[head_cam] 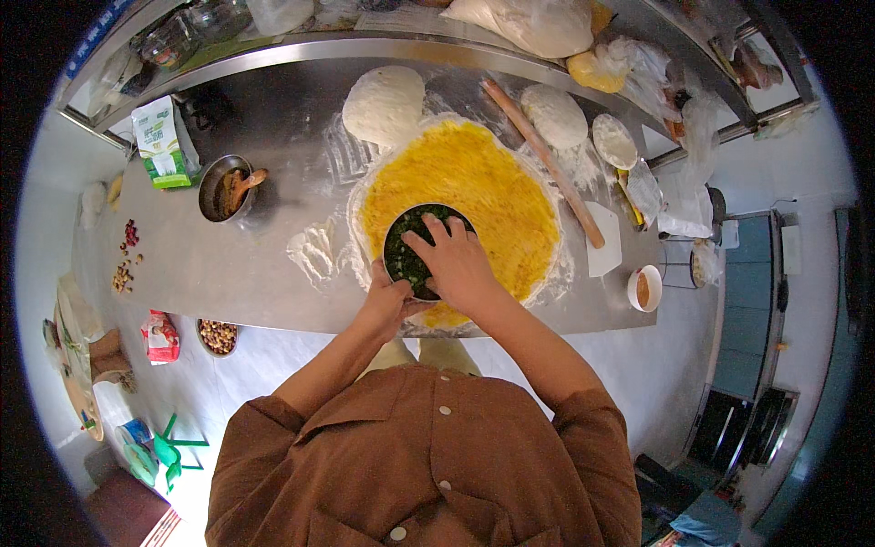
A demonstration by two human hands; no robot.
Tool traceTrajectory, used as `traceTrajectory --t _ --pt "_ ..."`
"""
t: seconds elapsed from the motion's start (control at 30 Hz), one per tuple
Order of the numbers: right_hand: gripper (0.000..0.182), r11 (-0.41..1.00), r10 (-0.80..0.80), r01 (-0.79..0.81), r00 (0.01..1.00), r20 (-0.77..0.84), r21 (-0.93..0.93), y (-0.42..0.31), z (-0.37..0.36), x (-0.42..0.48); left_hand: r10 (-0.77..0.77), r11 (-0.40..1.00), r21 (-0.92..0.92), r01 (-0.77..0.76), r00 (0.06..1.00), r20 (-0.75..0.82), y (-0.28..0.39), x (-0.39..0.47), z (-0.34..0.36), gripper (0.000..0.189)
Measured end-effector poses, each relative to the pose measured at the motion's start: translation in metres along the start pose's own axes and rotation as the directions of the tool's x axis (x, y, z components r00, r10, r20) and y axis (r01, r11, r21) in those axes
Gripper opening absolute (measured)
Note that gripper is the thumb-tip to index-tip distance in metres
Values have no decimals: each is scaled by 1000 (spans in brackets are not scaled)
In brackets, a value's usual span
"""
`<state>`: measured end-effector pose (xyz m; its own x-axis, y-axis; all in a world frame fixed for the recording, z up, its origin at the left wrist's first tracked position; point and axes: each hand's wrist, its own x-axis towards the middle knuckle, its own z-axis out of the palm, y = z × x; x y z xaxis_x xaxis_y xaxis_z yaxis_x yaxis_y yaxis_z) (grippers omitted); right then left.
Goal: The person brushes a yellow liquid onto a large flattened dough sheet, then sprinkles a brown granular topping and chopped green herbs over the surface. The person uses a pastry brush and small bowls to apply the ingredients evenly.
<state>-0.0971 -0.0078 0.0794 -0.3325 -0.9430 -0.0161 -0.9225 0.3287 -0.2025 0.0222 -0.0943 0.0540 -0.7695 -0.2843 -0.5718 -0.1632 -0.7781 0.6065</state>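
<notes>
A round metal bowl of chopped green herbs or scallions is held over the near part of a rolled-out dough sheet. Yellow paste coats the sheet almost to its pale, floured rim. My left hand grips the bowl's near left side, thumb at the rim. My right hand reaches into the bowl from the right, fingers spread and bent down on the greens. Whether its fingertips have closed on any greens cannot be told.
Behind the sheet lie a dough ball, another dough piece and a wooden rolling pin. At right are a white scraper and a small bowl. A metal pot and a flour-type bag stand left, below a shelf edge.
</notes>
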Motion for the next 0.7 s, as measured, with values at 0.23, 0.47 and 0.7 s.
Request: traceTrajectory --t 0.23,0.47,0.7 --pt "59 977 143 -165 977 157 138 9 11 7 -43 999 -3 43 999 8 -14 15 -3 57" --pt "39 931 182 -242 957 227 273 35 38 16 -62 998 3 63 998 -22 -18 23 3 56" --pt "24 582 152 -219 975 160 783 77 -7 30 -32 999 19 33 999 -41 -18 35 0 58"
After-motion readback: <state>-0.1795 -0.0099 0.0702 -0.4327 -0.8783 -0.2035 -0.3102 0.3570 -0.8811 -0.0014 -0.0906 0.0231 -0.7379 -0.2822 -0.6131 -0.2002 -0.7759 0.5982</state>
